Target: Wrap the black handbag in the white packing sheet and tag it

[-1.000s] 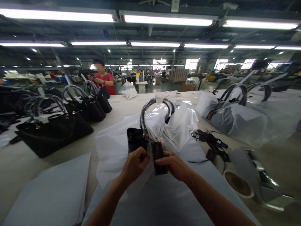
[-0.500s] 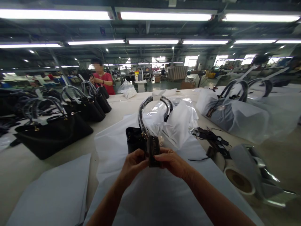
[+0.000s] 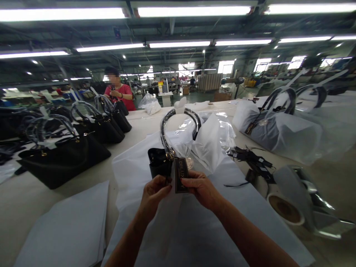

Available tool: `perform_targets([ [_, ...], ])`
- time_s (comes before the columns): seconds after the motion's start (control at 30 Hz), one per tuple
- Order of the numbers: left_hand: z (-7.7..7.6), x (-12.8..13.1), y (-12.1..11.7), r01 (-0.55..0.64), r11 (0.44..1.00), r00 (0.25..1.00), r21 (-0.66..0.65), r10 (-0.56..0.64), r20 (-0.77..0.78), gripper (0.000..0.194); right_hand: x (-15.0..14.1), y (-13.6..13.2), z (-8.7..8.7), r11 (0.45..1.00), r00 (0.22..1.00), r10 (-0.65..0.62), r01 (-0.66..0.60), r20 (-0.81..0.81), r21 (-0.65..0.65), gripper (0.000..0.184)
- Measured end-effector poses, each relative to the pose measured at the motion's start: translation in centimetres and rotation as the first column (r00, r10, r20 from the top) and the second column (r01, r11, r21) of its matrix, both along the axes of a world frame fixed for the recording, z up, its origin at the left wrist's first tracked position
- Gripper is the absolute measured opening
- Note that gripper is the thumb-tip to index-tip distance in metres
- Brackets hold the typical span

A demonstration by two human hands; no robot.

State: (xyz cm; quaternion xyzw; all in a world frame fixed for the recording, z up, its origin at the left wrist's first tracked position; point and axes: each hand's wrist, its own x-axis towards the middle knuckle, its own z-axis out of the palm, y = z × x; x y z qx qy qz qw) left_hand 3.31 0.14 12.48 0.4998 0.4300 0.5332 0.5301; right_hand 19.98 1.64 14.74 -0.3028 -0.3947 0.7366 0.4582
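Observation:
A black hang tag [image 3: 181, 173] with gold lettering is pinched between the thumb and fingers of my right hand [image 3: 201, 189]. It hangs in front of a black handbag [image 3: 157, 163], whose film-wrapped handles [image 3: 164, 129] stand upright. My left hand [image 3: 155, 193] is closed in a pinch just left of the tag, low against the bag's dark side; what its fingertips hold is too small to make out. White tissue paper [image 3: 210, 148] and clear film cover the right part of the bag. More thin white paper [image 3: 155, 237] lies beneath my forearms.
Several black handbags [image 3: 66, 159] stand at left beside a stack of white sheets [image 3: 63, 226]. At right are wrapped bags [image 3: 289, 133], a pile of black tags [image 3: 254, 161] and a tape roll [image 3: 286, 209]. Across the table stands a person in red [image 3: 122, 96].
The tag has tilted so that its gold lettering and border show more clearly. My left fingers have drawn slightly left, away from it. The camera view has shifted a little.

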Motion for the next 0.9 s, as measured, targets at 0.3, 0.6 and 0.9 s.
perform_targets([
  [0.3,0.6,1.8,0.7,0.027,0.999,0.982,0.021,-0.022,-0.189,0.031,2.8,1.2,-1.7,0.987,0.986,0.140,-0.146,-0.089,-0.070,0.027],
  [0.6,1.1,1.8,0.9,0.054,0.998,0.979,0.043,-0.045,-0.197,0.032,1.7,2.3,-1.2,0.982,0.885,0.129,-0.177,-0.448,-0.068,0.024],
  [0.9,0.9,0.9,0.2,0.070,0.996,0.991,0.053,-0.075,0.108,0.015,-2.2,1.7,0.4,0.973,0.968,-0.226,0.230,-0.107,0.027,0.025],
])
